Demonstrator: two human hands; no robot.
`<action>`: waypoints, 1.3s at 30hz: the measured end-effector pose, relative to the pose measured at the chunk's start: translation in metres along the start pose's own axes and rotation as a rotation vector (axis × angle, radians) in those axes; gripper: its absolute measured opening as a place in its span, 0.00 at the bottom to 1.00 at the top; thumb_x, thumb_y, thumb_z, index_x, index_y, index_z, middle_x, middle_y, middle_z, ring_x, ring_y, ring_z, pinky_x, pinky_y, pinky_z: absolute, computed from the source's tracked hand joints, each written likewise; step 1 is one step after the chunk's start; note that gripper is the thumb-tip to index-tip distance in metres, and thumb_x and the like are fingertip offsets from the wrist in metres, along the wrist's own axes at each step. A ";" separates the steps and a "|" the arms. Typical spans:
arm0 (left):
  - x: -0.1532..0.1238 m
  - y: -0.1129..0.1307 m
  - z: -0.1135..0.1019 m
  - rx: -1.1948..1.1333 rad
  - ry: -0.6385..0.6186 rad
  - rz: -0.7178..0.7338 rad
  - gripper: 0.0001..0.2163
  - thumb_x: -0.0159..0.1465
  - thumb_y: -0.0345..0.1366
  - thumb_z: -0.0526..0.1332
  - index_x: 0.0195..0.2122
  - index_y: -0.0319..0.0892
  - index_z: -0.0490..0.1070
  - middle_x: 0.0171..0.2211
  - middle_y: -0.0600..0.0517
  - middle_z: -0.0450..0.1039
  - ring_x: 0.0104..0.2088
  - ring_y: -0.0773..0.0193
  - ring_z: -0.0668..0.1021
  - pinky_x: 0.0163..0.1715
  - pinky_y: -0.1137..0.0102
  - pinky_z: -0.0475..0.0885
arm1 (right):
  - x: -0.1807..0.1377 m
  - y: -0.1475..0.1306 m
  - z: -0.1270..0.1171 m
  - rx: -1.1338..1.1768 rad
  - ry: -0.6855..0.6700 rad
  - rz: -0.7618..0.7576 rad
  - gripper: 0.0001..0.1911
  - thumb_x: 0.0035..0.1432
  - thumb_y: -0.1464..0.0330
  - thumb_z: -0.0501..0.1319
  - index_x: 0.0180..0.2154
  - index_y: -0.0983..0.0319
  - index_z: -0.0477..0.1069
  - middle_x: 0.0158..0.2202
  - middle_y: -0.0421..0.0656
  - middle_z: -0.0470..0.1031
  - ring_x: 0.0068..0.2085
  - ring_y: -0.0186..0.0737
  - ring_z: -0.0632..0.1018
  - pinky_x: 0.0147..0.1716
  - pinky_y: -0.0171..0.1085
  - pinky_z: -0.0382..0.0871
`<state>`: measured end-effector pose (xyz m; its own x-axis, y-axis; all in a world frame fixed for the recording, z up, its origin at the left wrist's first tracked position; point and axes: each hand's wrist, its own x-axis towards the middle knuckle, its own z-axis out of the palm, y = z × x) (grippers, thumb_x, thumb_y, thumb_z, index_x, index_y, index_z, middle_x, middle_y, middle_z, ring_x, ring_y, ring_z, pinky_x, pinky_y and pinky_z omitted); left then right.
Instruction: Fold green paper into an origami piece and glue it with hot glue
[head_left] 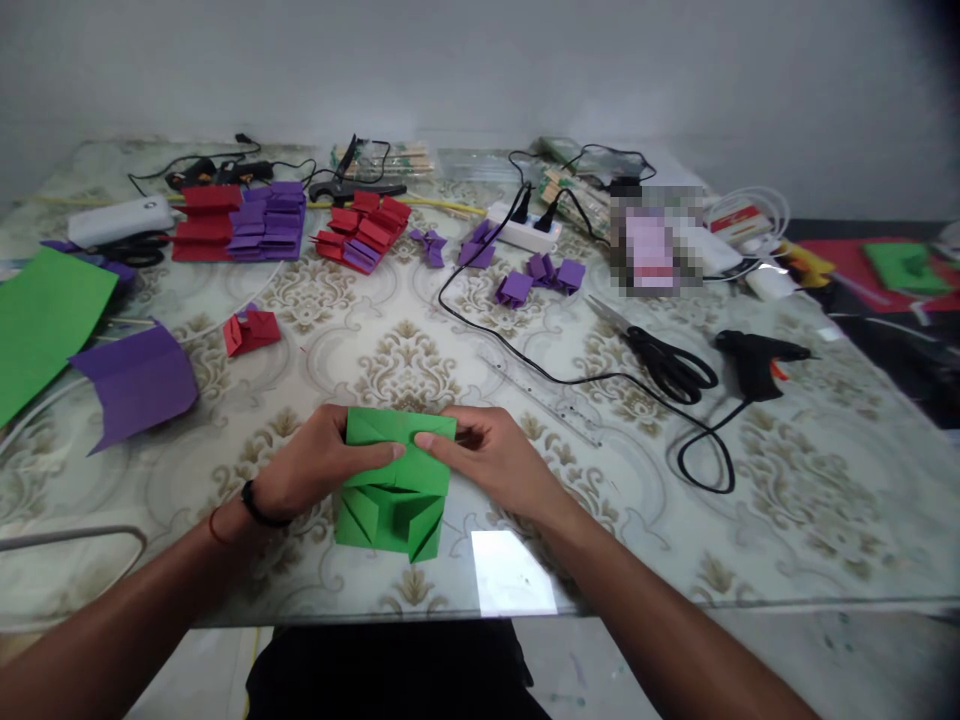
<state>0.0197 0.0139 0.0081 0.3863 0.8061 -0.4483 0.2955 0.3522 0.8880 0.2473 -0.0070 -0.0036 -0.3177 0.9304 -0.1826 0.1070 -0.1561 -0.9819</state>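
A partly folded sheet of green paper [397,455] is held just over the front of the table, its lower half showing opened triangular flaps. My left hand [319,462] grips its left edge, thumb flat on top and fingers hidden behind. On the other edge my right hand [495,455] pinches the paper, its thumb near the middle crease. The two thumbtips almost meet. A clear ruler [540,402] lies beyond my right hand, and a small red folded paper piece [252,331] lies beyond my left.
Black scissors [667,365] and a corded glue gun [761,362] lie at the right. Purple paper [139,385] and a green sheet [49,325] are at the left. Red and purple folded pieces [266,222] and a power strip [523,228] stand farther back. A black cord crosses the middle.
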 end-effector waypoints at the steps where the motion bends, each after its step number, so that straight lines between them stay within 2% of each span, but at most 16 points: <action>1: 0.000 0.000 0.001 0.015 0.002 0.002 0.14 0.57 0.46 0.75 0.37 0.42 0.87 0.34 0.50 0.86 0.32 0.56 0.85 0.33 0.68 0.80 | 0.000 0.002 0.002 -0.020 0.004 0.006 0.25 0.61 0.50 0.69 0.25 0.60 0.64 0.23 0.34 0.59 0.25 0.32 0.62 0.24 0.34 0.56; 6: -0.002 0.001 0.002 0.052 0.027 0.003 0.13 0.58 0.48 0.74 0.34 0.42 0.87 0.33 0.51 0.87 0.31 0.57 0.85 0.31 0.70 0.79 | 0.001 0.003 0.005 -0.057 0.037 0.021 0.26 0.61 0.49 0.68 0.24 0.60 0.65 0.22 0.34 0.60 0.25 0.32 0.62 0.24 0.34 0.56; 8: -0.002 0.002 0.001 0.054 0.061 0.009 0.13 0.58 0.48 0.74 0.34 0.43 0.87 0.33 0.51 0.87 0.31 0.56 0.85 0.31 0.70 0.79 | 0.001 0.001 0.002 0.002 0.003 0.052 0.26 0.60 0.46 0.68 0.26 0.60 0.68 0.23 0.35 0.63 0.26 0.33 0.65 0.26 0.34 0.61; 11: -0.001 0.004 -0.002 0.060 0.127 0.012 0.12 0.57 0.48 0.75 0.31 0.43 0.86 0.33 0.50 0.87 0.30 0.56 0.85 0.29 0.70 0.78 | 0.001 -0.002 -0.002 0.072 -0.097 0.084 0.26 0.57 0.44 0.70 0.29 0.60 0.74 0.26 0.37 0.70 0.30 0.36 0.72 0.33 0.36 0.71; 13: -0.002 0.007 -0.003 0.070 0.153 0.010 0.12 0.56 0.48 0.75 0.29 0.43 0.86 0.33 0.50 0.87 0.30 0.56 0.85 0.28 0.70 0.78 | 0.001 -0.003 -0.003 0.028 -0.123 0.085 0.26 0.57 0.44 0.70 0.28 0.61 0.75 0.26 0.38 0.72 0.31 0.37 0.75 0.34 0.37 0.71; 17: -0.004 0.010 -0.005 0.131 0.158 0.021 0.14 0.58 0.50 0.73 0.30 0.43 0.86 0.34 0.48 0.87 0.31 0.55 0.85 0.28 0.69 0.78 | 0.001 -0.001 -0.003 -0.054 -0.090 0.077 0.27 0.60 0.45 0.67 0.26 0.61 0.74 0.24 0.38 0.71 0.29 0.37 0.74 0.31 0.37 0.68; 22: -0.004 0.010 -0.006 0.120 0.191 0.016 0.16 0.57 0.52 0.74 0.31 0.42 0.86 0.34 0.47 0.87 0.32 0.52 0.86 0.31 0.66 0.80 | 0.002 0.000 -0.002 0.038 -0.128 0.084 0.26 0.56 0.46 0.71 0.24 0.61 0.72 0.25 0.37 0.69 0.30 0.36 0.73 0.34 0.37 0.72; 26: -0.001 0.009 -0.006 0.108 0.171 0.021 0.16 0.56 0.51 0.75 0.35 0.43 0.87 0.37 0.48 0.88 0.36 0.50 0.87 0.35 0.65 0.82 | 0.003 0.001 -0.003 0.033 -0.071 0.097 0.24 0.55 0.48 0.73 0.25 0.60 0.72 0.23 0.35 0.67 0.28 0.35 0.72 0.33 0.36 0.73; 29: 0.001 0.007 -0.005 0.074 0.139 0.025 0.18 0.54 0.50 0.77 0.39 0.42 0.86 0.39 0.48 0.88 0.39 0.50 0.87 0.37 0.65 0.82 | 0.003 0.000 -0.004 -0.002 -0.027 0.078 0.25 0.55 0.49 0.73 0.22 0.59 0.69 0.21 0.34 0.65 0.27 0.35 0.71 0.32 0.36 0.72; 31: 0.002 0.005 -0.005 0.050 0.160 0.006 0.20 0.53 0.49 0.78 0.40 0.41 0.86 0.39 0.46 0.88 0.39 0.49 0.87 0.37 0.65 0.82 | 0.003 -0.002 -0.004 -0.008 -0.013 0.052 0.26 0.57 0.48 0.71 0.22 0.59 0.67 0.21 0.34 0.64 0.27 0.34 0.70 0.32 0.36 0.71; 35: 0.003 0.000 -0.005 -0.055 0.267 0.045 0.22 0.53 0.48 0.79 0.43 0.40 0.85 0.43 0.45 0.87 0.42 0.47 0.87 0.40 0.63 0.83 | 0.000 -0.004 -0.004 0.099 -0.088 0.031 0.22 0.61 0.48 0.69 0.30 0.60 0.75 0.26 0.36 0.71 0.30 0.35 0.73 0.36 0.36 0.72; 37: 0.003 -0.001 -0.004 -0.116 0.292 0.091 0.20 0.53 0.47 0.79 0.43 0.40 0.86 0.44 0.46 0.87 0.44 0.48 0.87 0.43 0.63 0.83 | 0.000 -0.002 -0.003 0.156 -0.135 0.062 0.21 0.57 0.49 0.72 0.34 0.60 0.78 0.30 0.38 0.77 0.33 0.37 0.76 0.36 0.37 0.72; 39: 0.002 -0.002 -0.002 -0.149 0.280 0.118 0.19 0.53 0.46 0.80 0.42 0.41 0.86 0.45 0.47 0.87 0.45 0.49 0.87 0.46 0.63 0.82 | 0.000 0.000 -0.001 0.164 -0.126 0.099 0.21 0.54 0.50 0.75 0.35 0.61 0.80 0.33 0.41 0.80 0.34 0.39 0.79 0.36 0.37 0.73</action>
<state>0.0180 0.0160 0.0055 0.1493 0.9375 -0.3145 0.1239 0.2978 0.9466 0.2483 -0.0071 -0.0039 -0.4300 0.8606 -0.2727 -0.0082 -0.3057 -0.9521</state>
